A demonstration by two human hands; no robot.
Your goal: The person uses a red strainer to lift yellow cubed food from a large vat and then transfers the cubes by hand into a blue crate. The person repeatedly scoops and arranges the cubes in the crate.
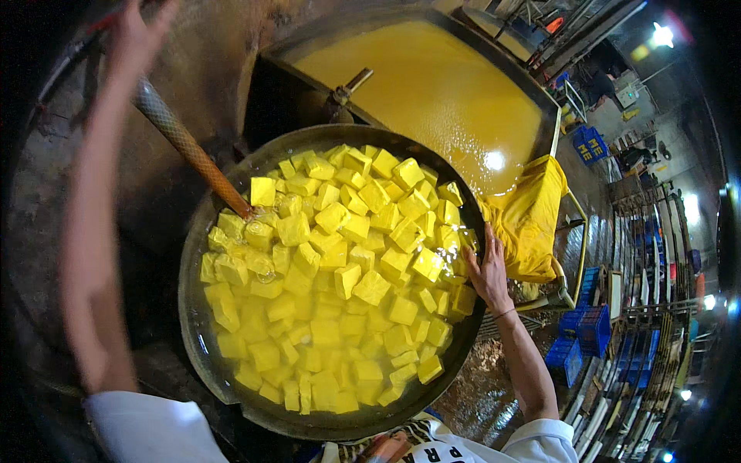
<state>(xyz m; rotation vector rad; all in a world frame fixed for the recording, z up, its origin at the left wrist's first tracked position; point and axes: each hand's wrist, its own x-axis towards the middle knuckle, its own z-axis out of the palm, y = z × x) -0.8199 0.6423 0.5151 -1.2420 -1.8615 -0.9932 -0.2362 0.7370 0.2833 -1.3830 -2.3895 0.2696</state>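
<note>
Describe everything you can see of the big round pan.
The big round pan is dark, wide and metal-looking. Set upright, it holds many yellow blocks in cloudy yellowish liquid. The right hand, fingers spread, is at its right rim; a patterned hose slants across its upper-left rim. A tank stands behind. Its underside is hidden.

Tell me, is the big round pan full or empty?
Nearly full: yellow blocks crowd the big round pan almost from side to side.
</note>
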